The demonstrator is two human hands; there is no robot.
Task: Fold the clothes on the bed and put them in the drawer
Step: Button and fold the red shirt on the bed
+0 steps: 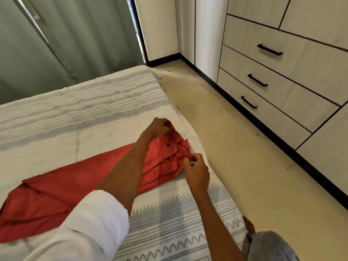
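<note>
White sleeve (90, 223) fills the near left, and its arm reaches across the red garment (75, 181) spread on the bed (94, 102). At the far right end of the cloth, near the bed's edge, the left hand (159, 127) pinches one corner of the buttoned waistband, while the right hand (196, 171) pinches the other corner with curled fingers. Judging from this, the step is squaring up that end; both corners should be drawn taut and level before folding, or the creases will run crooked. Closed drawers (273, 76) wait at far right.
</note>
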